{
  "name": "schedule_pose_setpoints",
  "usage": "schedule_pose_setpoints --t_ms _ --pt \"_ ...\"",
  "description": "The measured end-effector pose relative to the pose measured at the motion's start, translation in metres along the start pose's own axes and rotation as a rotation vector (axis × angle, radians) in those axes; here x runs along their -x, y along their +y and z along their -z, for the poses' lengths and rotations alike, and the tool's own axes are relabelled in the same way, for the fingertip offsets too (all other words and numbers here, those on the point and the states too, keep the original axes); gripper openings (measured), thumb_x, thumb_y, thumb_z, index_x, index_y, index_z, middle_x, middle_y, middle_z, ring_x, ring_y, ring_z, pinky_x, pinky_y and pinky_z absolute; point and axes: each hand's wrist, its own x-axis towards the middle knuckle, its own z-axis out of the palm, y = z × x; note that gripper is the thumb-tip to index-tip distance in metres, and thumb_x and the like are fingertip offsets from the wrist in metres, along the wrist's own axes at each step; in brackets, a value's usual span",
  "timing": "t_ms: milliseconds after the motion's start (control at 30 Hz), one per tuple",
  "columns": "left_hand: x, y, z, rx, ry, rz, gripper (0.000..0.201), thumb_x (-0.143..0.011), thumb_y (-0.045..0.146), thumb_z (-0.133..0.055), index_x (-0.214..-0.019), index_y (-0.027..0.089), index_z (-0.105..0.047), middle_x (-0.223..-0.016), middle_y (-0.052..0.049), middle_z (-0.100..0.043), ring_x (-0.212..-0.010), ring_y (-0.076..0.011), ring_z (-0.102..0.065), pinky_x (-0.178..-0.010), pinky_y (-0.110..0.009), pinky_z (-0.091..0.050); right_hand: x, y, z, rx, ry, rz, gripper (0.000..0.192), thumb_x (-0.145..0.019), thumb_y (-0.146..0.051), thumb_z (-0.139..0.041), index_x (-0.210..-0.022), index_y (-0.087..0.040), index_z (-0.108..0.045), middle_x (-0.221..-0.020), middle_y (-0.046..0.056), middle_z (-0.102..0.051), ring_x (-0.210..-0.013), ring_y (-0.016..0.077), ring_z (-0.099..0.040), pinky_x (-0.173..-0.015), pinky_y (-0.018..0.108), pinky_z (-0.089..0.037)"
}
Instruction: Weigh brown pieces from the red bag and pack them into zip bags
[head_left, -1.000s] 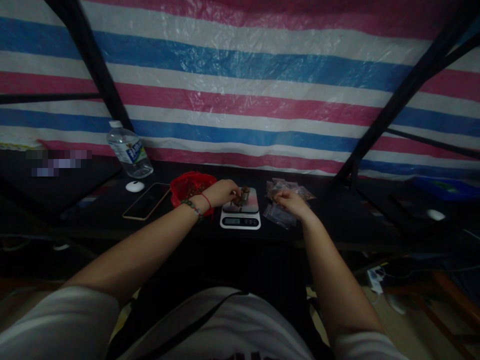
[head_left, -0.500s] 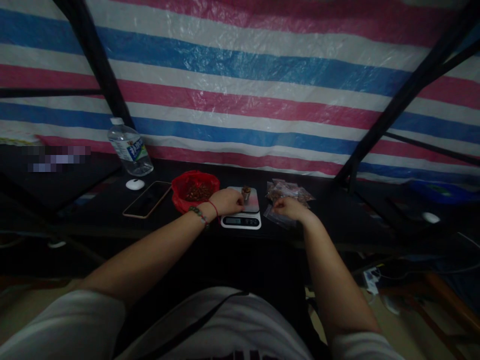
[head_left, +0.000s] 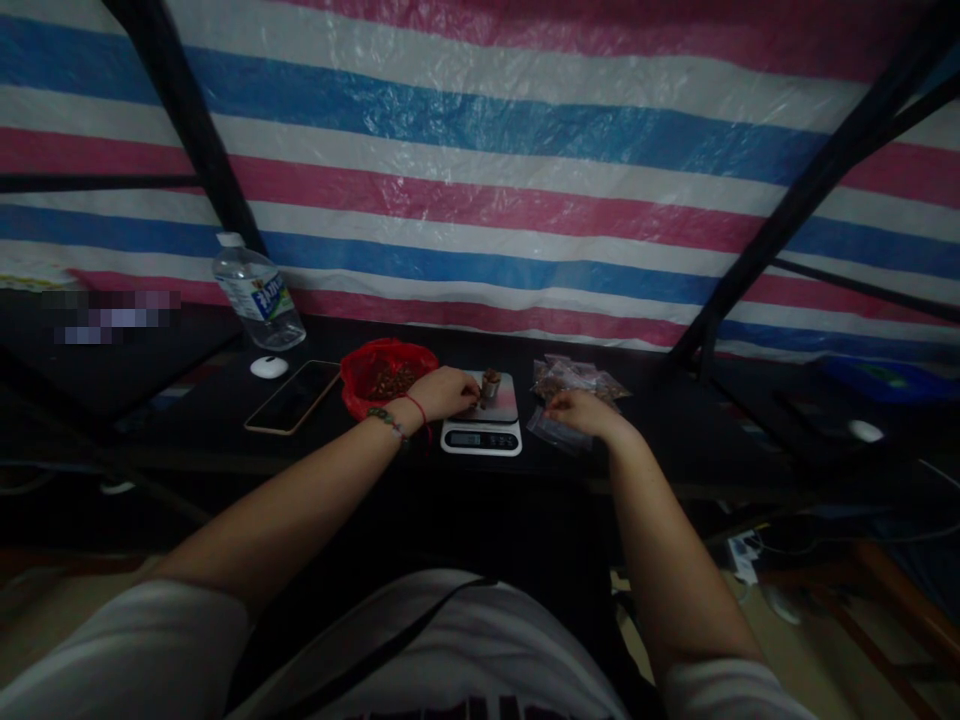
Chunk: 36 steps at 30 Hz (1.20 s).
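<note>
We note both forearms stretched forward from the white sleeves, wrists low over the black table (head_left: 187, 430). The left hand (head_left: 448, 390) rests at the left edge of the kitchen scale (head_left: 481, 425), its fingertips bunched toward the small brown pile (head_left: 490, 383) on the platform; whether they pinch a piece we cannot tell. The right hand (head_left: 579, 412) lies curled on the clear sachets (head_left: 559, 430), fingers pressed together. The scale's display is unreadable. Farther back sit the red bag (head_left: 386, 372) of brown pieces, a phone (head_left: 292, 396) and a water bottle (head_left: 259, 297), its blue label illegible. Against half a second ago, the left hand has moved slightly up onto the platform; the right hand is unchanged.
</note>
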Motion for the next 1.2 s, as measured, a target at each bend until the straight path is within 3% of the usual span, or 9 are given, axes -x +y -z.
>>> schedule_pose_setpoints --t_ms 233,367,533,667,833,1000,1100,1200 --pt "0.002 -0.007 0.003 0.017 0.076 0.123 0.027 -0.081 0.026 -0.049 -0.094 0.020 -0.072 -0.093 -0.005 -0.072 -0.084 -0.0185 -0.064 -0.072 -0.024 -0.045 0.002 0.000 0.002 0.029 0.001 0.000 0.022 -0.077 -0.033 -0.061 -0.089 -0.017 -0.070 -0.089 0.007 -0.071 -0.080 0.0202 -0.064 -0.070 0.027 -0.045" --pt "0.004 -0.009 0.006 0.032 0.121 0.132 0.028 -0.080 0.027 -0.050 -0.096 0.019 -0.071 -0.094 -0.006 -0.072 -0.086 -0.0186 -0.064 -0.075 -0.024 -0.046 0.002 -0.001 0.001 0.067 0.002 -0.035 0.029 -0.069 -0.030 -0.069 -0.096 -0.018 -0.069 -0.092 0.007 -0.071 -0.084 0.0228 -0.064 -0.072 0.028 -0.046" --pt "0.020 -0.016 0.030 0.064 0.198 0.164 0.034 -0.083 0.040 -0.048 -0.093 0.016 -0.070 -0.088 -0.006 -0.071 -0.081 -0.0188 -0.063 -0.072 -0.025 -0.046 -0.001 -0.004 -0.009 0.090 -0.010 0.015 0.046 -0.063 -0.026 -0.073 -0.108 -0.017 -0.066 -0.102 0.010 -0.069 -0.090 0.0249 -0.064 -0.078 0.029 -0.047" --pt "0.040 -0.030 0.048 0.111 0.184 0.266 0.041 -0.084 0.047 -0.045 -0.095 0.017 -0.070 -0.083 -0.005 -0.071 -0.074 -0.0179 -0.063 -0.069 -0.027 -0.046 -0.002 -0.006 -0.012 0.103 0.007 0.057 0.041 -0.066 -0.024 -0.069 -0.106 -0.018 -0.067 -0.104 0.009 -0.069 -0.092 0.0252 -0.063 -0.082 0.030 -0.046" --pt "0.058 -0.047 0.037 0.060 0.093 0.264 0.034 -0.083 0.043 -0.047 -0.090 0.019 -0.071 -0.089 -0.006 -0.071 -0.081 -0.0199 -0.063 -0.073 -0.028 -0.047 0.000 -0.012 -0.010 0.112 0.032 0.041 0.037 -0.072 -0.022 -0.059 -0.109 -0.020 -0.068 -0.096 0.006 -0.071 -0.084 0.0219 -0.065 -0.075 0.028 -0.047" --pt "0.065 -0.055 0.020 0.029 0.109 0.299 0.032 -0.083 0.041 -0.049 -0.092 0.020 -0.071 -0.092 -0.005 -0.072 -0.084 -0.0209 -0.064 -0.075 -0.028 -0.047 0.000 -0.016 -0.006 0.186 0.083 -0.002 0.030 -0.074 -0.018 -0.058 -0.100 -0.015 -0.071 -0.094 0.011 -0.072 -0.084 0.0228 -0.066 -0.075 0.027 -0.046" --pt "0.071 -0.054 0.018 0.042 0.221 0.267 0.031 -0.083 0.039 -0.048 -0.090 0.019 -0.071 -0.089 -0.005 -0.071 -0.082 -0.0209 -0.064 -0.075 -0.030 -0.048 0.006 -0.018 0.007 0.235 0.141 -0.004 0.022 -0.075 -0.018 -0.056 -0.089 -0.015 -0.073 -0.087 0.011 -0.072 -0.081 0.0221 -0.066 -0.073 0.027 -0.046" --pt "0.080 -0.044 0.023 0.106 0.467 0.176 0.030 -0.084 0.037 -0.047 -0.089 0.019 -0.070 -0.091 -0.006 -0.071 -0.085 -0.0208 -0.064 -0.080 -0.032 -0.048 0.020 -0.026 0.025 0.208 0.298 0.043 0.020 -0.076 -0.019 -0.055 -0.085 -0.017 -0.073 -0.085 0.008 -0.072 -0.079 0.0210 -0.066 -0.071 0.027 -0.046"
